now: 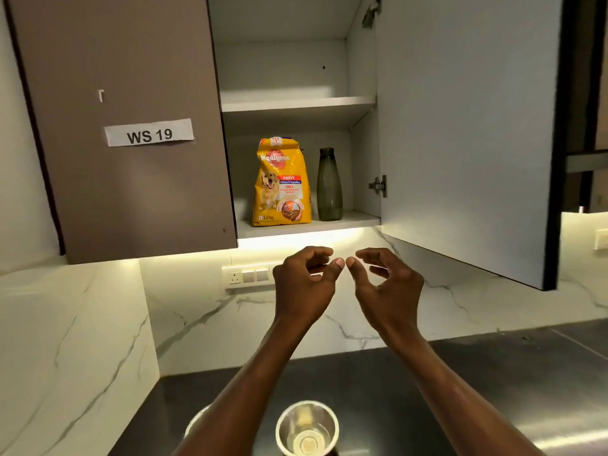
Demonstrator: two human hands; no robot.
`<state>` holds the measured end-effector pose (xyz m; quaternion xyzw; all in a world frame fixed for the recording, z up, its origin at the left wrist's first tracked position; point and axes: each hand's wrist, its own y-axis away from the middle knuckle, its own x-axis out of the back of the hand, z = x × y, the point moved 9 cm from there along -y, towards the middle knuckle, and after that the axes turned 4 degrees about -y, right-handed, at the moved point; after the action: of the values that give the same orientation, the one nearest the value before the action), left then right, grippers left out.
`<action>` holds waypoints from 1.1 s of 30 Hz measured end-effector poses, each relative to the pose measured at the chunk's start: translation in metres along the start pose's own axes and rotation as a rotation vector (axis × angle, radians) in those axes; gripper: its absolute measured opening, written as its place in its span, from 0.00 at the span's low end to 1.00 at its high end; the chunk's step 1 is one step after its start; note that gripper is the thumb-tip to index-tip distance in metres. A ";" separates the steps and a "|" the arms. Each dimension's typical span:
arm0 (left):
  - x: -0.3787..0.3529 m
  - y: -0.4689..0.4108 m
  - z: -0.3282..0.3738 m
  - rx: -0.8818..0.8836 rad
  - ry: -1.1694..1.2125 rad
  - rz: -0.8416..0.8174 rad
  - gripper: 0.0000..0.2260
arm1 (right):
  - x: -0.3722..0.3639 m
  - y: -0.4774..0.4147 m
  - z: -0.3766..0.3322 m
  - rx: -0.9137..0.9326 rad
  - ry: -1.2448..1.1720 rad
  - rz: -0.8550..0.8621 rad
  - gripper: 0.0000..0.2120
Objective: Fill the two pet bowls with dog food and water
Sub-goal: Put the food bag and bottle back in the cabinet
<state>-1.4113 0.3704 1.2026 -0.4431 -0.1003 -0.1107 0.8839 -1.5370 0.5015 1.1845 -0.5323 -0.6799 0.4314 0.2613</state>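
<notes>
Dog food bag is standing upright on the bottom shelf of the open cabinet, dark bottle just beside it on the right. Both my hands are up below that shelf, left hand and right hand side by side with thumb tips almost meeting, fingers loosely curled, holding nothing. Down on the dark counter there's a clear cup between my forearms, and what's probably a metal bowl peeking out behind my left forearm, mostly hidden.
</notes>
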 end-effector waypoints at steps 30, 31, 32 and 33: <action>-0.094 0.086 0.171 0.058 0.131 -0.052 0.14 | 0.198 -0.027 -0.018 0.002 -0.067 0.046 0.17; -0.091 0.085 0.165 0.066 0.138 -0.053 0.14 | 0.190 -0.027 -0.019 0.014 -0.099 0.026 0.16; -0.086 0.086 0.161 0.073 0.140 -0.053 0.15 | 0.182 -0.026 -0.020 0.023 -0.135 0.002 0.16; -0.079 0.085 0.155 0.075 0.136 -0.044 0.15 | 0.172 -0.025 -0.021 0.025 -0.173 -0.023 0.15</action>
<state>-1.4751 0.5534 1.2070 -0.3989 -0.0537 -0.1561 0.9020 -1.5836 0.6700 1.1988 -0.4818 -0.7006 0.4813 0.2131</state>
